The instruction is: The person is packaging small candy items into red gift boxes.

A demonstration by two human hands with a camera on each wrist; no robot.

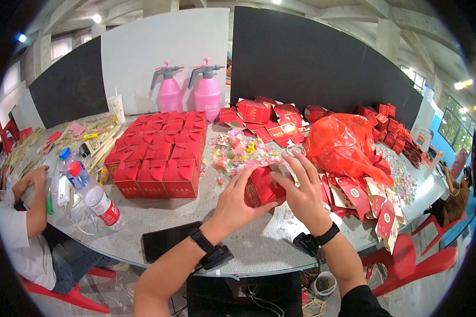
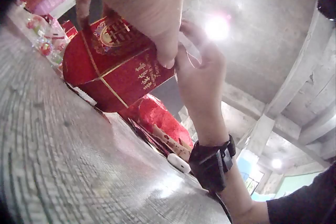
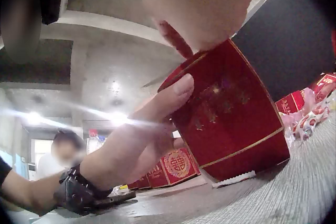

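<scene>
A red box with gold print [image 1: 260,187] is tilted over the table's middle, its top turned toward the right hand. The left hand [image 1: 238,199] grips it from the left, thumb along its near side. At the box's top edge is the right hand [image 1: 304,194], fingers bent over the opening; what its fingertips pinch is hidden. In the left wrist view the box [image 2: 121,66] shows a gold emblem and a white strip under its lower edge. The right wrist view shows the left thumb pressed on the box's side [image 3: 231,113].
Closed red boxes [image 1: 156,177] stand in a block at left, near bottles [image 1: 103,206] and a phone [image 1: 169,240]. Wrapped candies [image 1: 246,150] lie behind the hands. A red plastic bag [image 1: 341,142] and flat red cartons [image 1: 354,195] are at right. Someone sits at far left.
</scene>
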